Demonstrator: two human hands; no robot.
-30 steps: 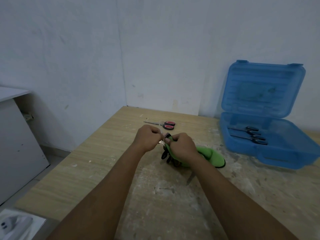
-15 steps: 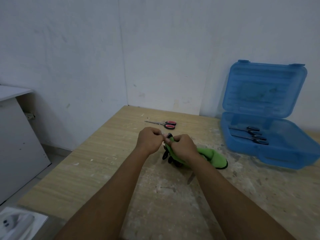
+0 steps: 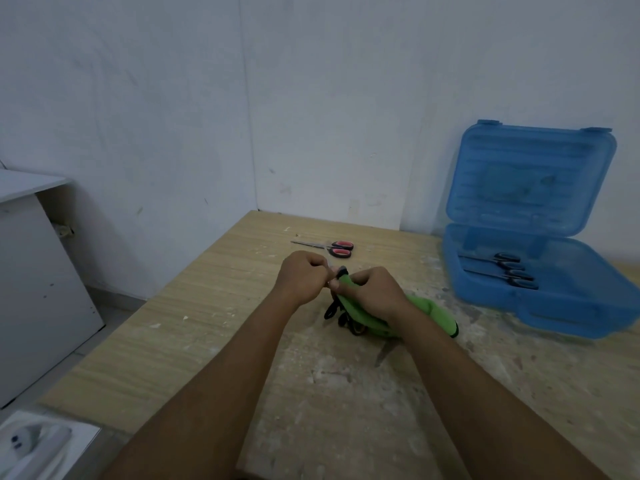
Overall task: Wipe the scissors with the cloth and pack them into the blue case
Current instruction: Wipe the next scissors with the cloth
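My left hand (image 3: 304, 277) is fisted on the blade tip, my right hand (image 3: 372, 292) pinches the green cloth (image 3: 426, 308) around the scissors (image 3: 334, 310) over the table (image 3: 214, 327). Light, stiff, sharp: I'd carry them by the loops to the blue case (image 3: 568, 306), which holds 2.

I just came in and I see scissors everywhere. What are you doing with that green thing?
A person is cleaning a pair of scissors with a green cloth. The right hand holds the cloth wrapped around them, and the left hand pinches one end. Two dark-handled scissors already lie inside the open blue case on the right. One more pair, with red handles, waits on the wooden table further back.
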